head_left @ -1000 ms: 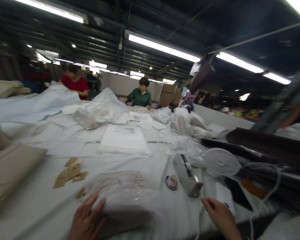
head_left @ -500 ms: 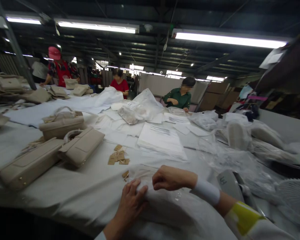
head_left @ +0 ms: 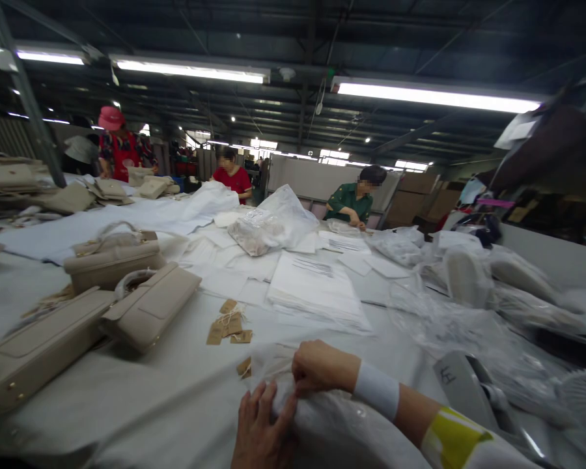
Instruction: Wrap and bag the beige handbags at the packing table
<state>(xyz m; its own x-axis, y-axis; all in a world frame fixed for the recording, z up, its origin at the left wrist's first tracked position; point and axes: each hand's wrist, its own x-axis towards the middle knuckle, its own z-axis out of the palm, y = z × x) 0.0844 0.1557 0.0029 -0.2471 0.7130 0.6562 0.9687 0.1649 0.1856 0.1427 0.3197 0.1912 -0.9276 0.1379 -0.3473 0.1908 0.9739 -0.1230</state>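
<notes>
A clear plastic bag (head_left: 336, 426) with something pale wrapped inside lies on the table's near edge. My left hand (head_left: 261, 430) presses flat on the bag's left end. My right hand (head_left: 320, 366) is curled into a fist, pinching the plastic at the bag's top edge. A white wristband and a yellow cuff cover my right forearm. Brown paper tags (head_left: 227, 326) lie just beyond the bag.
Several beige handbags (head_left: 149, 306) lie at the left. A stack of white sheets (head_left: 317, 286) is in the middle, crumpled plastic bags (head_left: 449, 319) at the right, a grey tape dispenser (head_left: 461, 391) near my right arm. Three people work across the table.
The view swung left over the second. My right hand came from the table's right side onto the bag and now grips its edge. My left hand stayed on the bag.
</notes>
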